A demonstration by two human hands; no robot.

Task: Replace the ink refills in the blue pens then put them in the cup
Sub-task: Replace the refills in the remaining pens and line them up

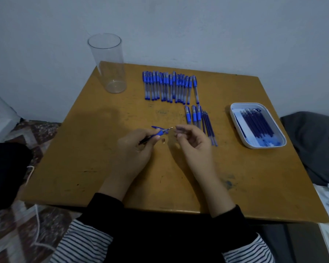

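Observation:
My left hand [136,147] grips a blue pen [160,132] near its tip, with the point aimed right. My right hand [192,141] hovers just right of the tip, fingers loosely curled and holding nothing that I can see. A small dark piece [163,140] lies on the table between the hands. A row of several capped blue pens [170,87] lies at the back of the table. Three more pens [193,115] and some loose refills [209,128] lie beside my right hand. The clear cup [110,63] stands at the back left, with nothing in it.
A white tray [254,147] at the right holds several dark blue refills [256,123]. The brown table [103,168] ends close to my body. A dark cloth lies off the table's right side, a patterned rug off the left.

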